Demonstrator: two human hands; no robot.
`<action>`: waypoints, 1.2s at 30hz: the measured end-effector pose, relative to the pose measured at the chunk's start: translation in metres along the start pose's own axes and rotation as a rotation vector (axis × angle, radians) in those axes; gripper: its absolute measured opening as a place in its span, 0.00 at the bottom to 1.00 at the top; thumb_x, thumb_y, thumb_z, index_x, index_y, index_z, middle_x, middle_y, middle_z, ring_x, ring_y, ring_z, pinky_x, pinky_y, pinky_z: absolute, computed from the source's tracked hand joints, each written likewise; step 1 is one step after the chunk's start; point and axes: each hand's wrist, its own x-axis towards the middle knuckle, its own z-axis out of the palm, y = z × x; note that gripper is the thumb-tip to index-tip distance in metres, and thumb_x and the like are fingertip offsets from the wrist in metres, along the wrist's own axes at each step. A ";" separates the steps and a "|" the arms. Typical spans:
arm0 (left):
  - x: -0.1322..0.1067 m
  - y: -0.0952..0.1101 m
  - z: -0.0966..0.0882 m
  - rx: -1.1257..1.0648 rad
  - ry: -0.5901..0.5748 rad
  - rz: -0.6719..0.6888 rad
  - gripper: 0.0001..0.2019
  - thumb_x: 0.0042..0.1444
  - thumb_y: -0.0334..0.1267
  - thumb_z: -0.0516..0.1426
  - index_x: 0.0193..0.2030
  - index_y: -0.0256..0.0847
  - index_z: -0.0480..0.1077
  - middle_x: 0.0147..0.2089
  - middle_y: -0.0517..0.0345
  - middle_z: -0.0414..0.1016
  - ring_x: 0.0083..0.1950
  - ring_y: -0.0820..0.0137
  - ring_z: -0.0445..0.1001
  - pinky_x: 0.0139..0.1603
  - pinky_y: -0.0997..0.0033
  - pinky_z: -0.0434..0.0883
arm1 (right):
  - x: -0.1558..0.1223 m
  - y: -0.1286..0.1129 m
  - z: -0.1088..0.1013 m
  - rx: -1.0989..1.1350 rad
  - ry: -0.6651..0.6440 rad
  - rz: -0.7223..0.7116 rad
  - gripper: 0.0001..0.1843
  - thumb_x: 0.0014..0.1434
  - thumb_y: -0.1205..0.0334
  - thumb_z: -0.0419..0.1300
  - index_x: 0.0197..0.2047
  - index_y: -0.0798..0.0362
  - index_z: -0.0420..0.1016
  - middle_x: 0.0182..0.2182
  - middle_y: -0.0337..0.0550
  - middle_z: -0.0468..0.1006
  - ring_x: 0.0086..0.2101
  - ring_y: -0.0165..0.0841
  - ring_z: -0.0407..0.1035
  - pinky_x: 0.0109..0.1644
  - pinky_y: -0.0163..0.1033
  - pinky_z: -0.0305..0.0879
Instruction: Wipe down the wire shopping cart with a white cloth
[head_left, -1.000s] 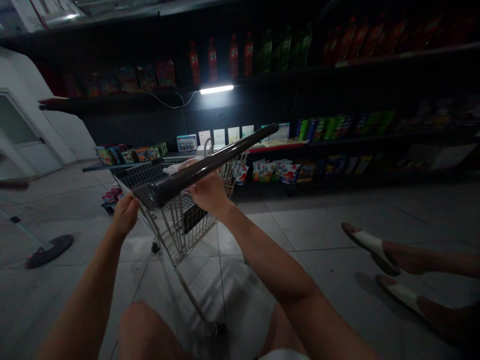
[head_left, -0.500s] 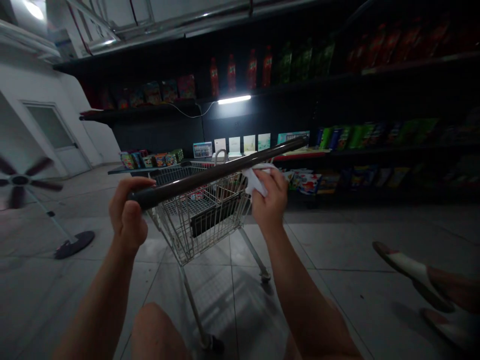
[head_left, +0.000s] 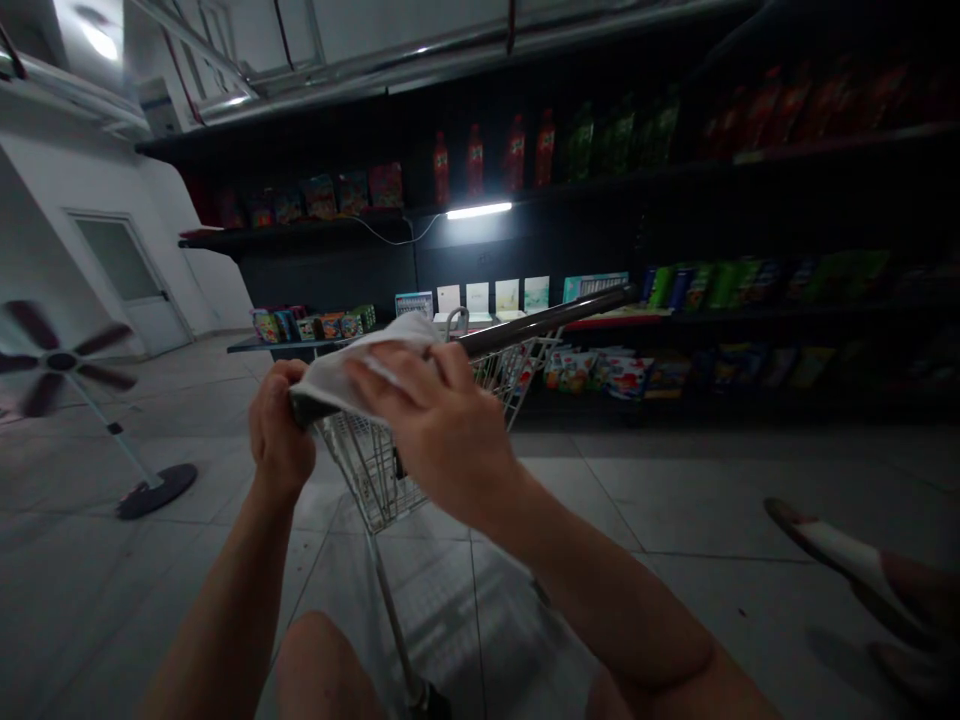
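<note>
Now cloth, right hand slid leftward along handle.

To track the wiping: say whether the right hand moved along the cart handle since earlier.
Yes. Along the cart handle, the right hand with its white cloth slid leftward, from right of middle to beside the left hand.

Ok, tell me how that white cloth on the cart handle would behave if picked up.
Probably floppy: the white cloth drapes over the handle under the right hand. Likely light, since it looks thin. It may slip along that smooth handle.
</note>
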 end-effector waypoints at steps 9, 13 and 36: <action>0.006 -0.004 0.004 -0.283 0.052 0.094 0.16 0.55 0.55 0.56 0.31 0.44 0.69 0.26 0.62 0.62 0.28 0.70 0.61 0.31 0.65 0.60 | -0.018 0.135 -0.003 -0.172 -0.102 0.542 0.29 0.57 0.74 0.51 0.59 0.49 0.73 0.56 0.48 0.70 0.51 0.46 0.59 0.51 0.57 0.70; 0.013 0.026 -0.007 -0.023 -0.132 0.071 0.12 0.58 0.49 0.56 0.36 0.44 0.73 0.29 0.61 0.70 0.30 0.69 0.67 0.33 0.66 0.63 | -0.015 0.082 -0.008 -0.128 -0.123 0.389 0.31 0.58 0.72 0.53 0.63 0.45 0.69 0.57 0.46 0.70 0.52 0.47 0.57 0.46 0.52 0.72; 0.030 0.102 0.085 0.700 -0.392 0.281 0.22 0.60 0.57 0.53 0.36 0.40 0.75 0.31 0.47 0.75 0.31 0.58 0.72 0.32 0.65 0.56 | -0.030 0.162 0.006 -0.147 -0.087 0.459 0.30 0.58 0.75 0.52 0.61 0.46 0.71 0.58 0.45 0.69 0.54 0.46 0.58 0.51 0.56 0.71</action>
